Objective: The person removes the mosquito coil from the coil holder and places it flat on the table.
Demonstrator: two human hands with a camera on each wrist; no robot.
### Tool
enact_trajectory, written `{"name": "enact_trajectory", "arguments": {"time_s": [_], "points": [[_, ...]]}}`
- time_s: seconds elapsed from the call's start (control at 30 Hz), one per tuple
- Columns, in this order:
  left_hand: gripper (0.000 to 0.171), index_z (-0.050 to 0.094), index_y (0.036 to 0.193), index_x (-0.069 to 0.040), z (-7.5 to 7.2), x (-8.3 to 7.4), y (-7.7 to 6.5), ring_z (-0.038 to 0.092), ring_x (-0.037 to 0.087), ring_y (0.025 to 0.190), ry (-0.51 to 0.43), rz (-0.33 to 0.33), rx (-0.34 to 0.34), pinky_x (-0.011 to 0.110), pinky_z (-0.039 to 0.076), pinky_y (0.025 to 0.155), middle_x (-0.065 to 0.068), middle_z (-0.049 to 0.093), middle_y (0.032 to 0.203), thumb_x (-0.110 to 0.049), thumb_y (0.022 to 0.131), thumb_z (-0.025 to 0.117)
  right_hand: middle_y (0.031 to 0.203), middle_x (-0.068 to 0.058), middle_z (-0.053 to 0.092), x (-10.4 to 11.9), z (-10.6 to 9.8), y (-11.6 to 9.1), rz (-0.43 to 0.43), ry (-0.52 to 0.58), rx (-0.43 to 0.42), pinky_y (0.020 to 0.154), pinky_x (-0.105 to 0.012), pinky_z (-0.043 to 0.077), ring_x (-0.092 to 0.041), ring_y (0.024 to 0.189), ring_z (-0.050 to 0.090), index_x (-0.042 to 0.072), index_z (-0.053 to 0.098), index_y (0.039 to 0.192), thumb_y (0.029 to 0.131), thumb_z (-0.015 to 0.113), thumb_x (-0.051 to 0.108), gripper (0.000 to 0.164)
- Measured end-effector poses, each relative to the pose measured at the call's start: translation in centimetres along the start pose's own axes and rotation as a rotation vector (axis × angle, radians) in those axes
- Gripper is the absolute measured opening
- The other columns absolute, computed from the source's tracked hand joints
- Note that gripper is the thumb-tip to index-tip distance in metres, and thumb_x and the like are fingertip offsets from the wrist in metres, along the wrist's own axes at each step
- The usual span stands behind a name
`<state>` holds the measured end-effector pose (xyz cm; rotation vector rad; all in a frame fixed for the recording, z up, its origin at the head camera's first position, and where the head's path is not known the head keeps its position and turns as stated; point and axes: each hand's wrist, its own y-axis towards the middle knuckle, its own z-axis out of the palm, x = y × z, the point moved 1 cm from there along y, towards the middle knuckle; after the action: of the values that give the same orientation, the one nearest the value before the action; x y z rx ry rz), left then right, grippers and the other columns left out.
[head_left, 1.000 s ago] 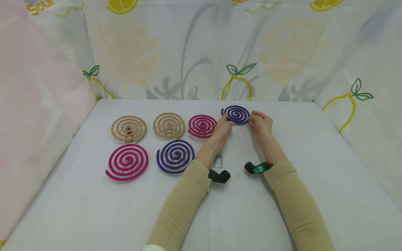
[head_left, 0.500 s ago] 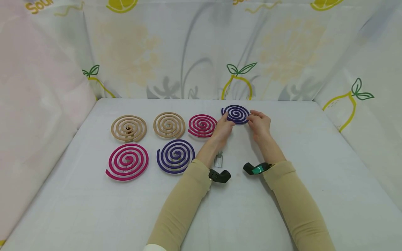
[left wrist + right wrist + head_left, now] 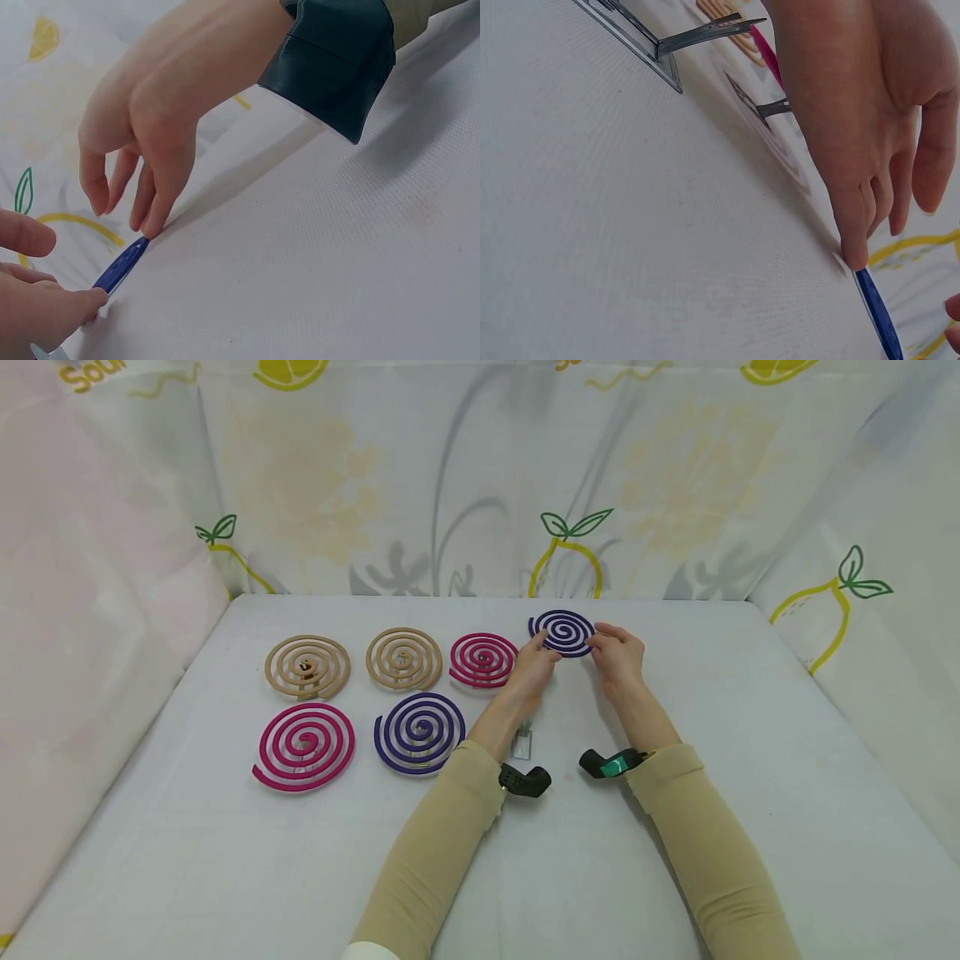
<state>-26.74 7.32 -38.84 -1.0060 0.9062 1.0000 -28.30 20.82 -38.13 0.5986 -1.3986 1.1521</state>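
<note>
Both hands hold a purple mosquito coil (image 3: 562, 631) by its near rim, at the back of the white table in the head view. My left hand (image 3: 532, 668) pinches its left side, thumb on top. On the right side, my right hand (image 3: 618, 658) has its fingertips at the rim. Seen edge-on in the left wrist view, the coil (image 3: 121, 265) spans between the two hands close over the tabletop. Behind my left wrist lies a small metal coil stand (image 3: 522, 743) on the table. A pink coil (image 3: 480, 660) on its stand is partly behind my left hand.
Further left, two tan coils (image 3: 307, 667) rest on metal stands in the back row. In front of them are a pink coil (image 3: 306, 745) and another purple coil (image 3: 420, 733), also on stands. A lemon-print cloth (image 3: 480, 477) hangs behind the table's back edge (image 3: 675, 602).
My right hand has shifted slightly left along the rim side of the held coil. My left hand and the other coils stay where they were.
</note>
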Motion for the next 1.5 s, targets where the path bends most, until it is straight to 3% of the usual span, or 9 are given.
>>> {"name": "enact_trajectory", "arguments": {"time_s": [0.23,0.4,0.5,0.7,0.97,1.13,1.33,1.5], "points": [[0.065,0.028,0.157,-0.006,0.1,-0.3,-0.7,0.021,0.025,0.152,0.069,-0.009,0.003,0.038,0.02,0.126,0.012,0.024,0.165,0.001,0.095,0.046,0.141,-0.015,0.053,0.7,0.2,-0.8,-0.043,0.046,0.021,0.112,-0.028,0.042,-0.016,0.12,0.053,-0.003,0.056,0.136,0.089,0.054,-0.011,0.048],[0.063,0.03,0.157,-0.009,0.4,-1.6,-2.7,0.028,0.026,0.15,0.177,0.021,0.058,0.041,0.027,0.123,0.011,0.027,0.164,-0.005,0.097,0.05,0.128,-0.009,0.058,2.5,0.5,-2.9,-0.125,0.092,0.059,0.113,-0.033,0.041,-0.017,0.12,0.053,0.003,0.065,0.119,0.089,0.055,-0.012,0.035],[0.062,0.032,0.156,-0.008,0.0,-2.6,-3.9,0.03,0.024,0.15,0.188,0.07,0.063,0.039,0.028,0.123,0.011,0.031,0.162,-0.006,0.097,0.05,0.116,-0.003,0.06,3.4,0.9,-4.1,-0.148,0.115,0.109,0.113,-0.034,0.041,-0.016,0.115,0.053,0.005,0.066,0.113,0.089,0.055,-0.012,0.031],[0.058,0.036,0.154,-0.009,-2.6,-4.2,-5.9,0.033,0.024,0.148,0.233,0.115,0.024,0.037,0.029,0.123,0.011,0.036,0.16,-0.009,0.099,0.051,0.11,0.0,0.06,4.2,1.9,-5.8,-0.122,0.138,0.188,0.115,-0.035,0.039,-0.014,0.112,0.053,0.006,0.065,0.11,0.092,0.053,-0.01,0.027],[0.057,0.034,0.156,-0.014,-6.9,-6.4,-7.5,0.028,0.022,0.151,0.334,0.136,0.008,0.036,0.024,0.124,0.009,0.031,0.163,-0.013,0.1,0.049,0.137,-0.011,0.053,4.5,1.8,-7.2,-0.112,0.116,0.24,0.116,-0.033,0.039,-0.016,0.122,0.051,0.0,0.056,0.132,0.096,0.053,-0.006,0.037],[0.058,0.033,0.156,-0.013,-9.6,-7.5,-7.3,0.025,0.024,0.151,0.329,0.131,-0.011,0.041,0.021,0.125,0.01,0.03,0.163,-0.013,0.099,0.048,0.128,-0.007,0.056,4.2,2.0,-7.8,-0.118,0.124,0.269,0.118,-0.033,0.037,-0.017,0.118,0.053,-0.001,0.057,0.129,0.096,0.054,-0.006,0.033],[0.06,0.03,0.156,-0.007,-11.8,-7.5,-6.4,0.023,0.026,0.152,0.318,0.097,-0.042,0.036,0.025,0.124,0.015,0.026,0.164,-0.002,0.097,0.043,0.136,-0.009,0.054,3.4,2.7,-8.1,-0.121,0.056,0.277,0.118,-0.034,0.037,-0.016,0.123,0.051,0.012,0.063,0.111,0.096,0.055,-0.002,0.022],[0.063,0.029,0.156,-0.004,-12.6,-7.3,-6.0,0.022,0.028,0.152,0.311,0.083,-0.05,0.036,0.023,0.125,0.017,0.024,0.164,0.004,0.094,0.04,0.132,-0.007,0.055,2.7,3.3,-8.2,-0.124,0.016,0.305,0.118,-0.034,0.038,-0.021,0.127,0.05,0.004,0.059,0.127,0.097,0.055,-0.001,0.03]]}}
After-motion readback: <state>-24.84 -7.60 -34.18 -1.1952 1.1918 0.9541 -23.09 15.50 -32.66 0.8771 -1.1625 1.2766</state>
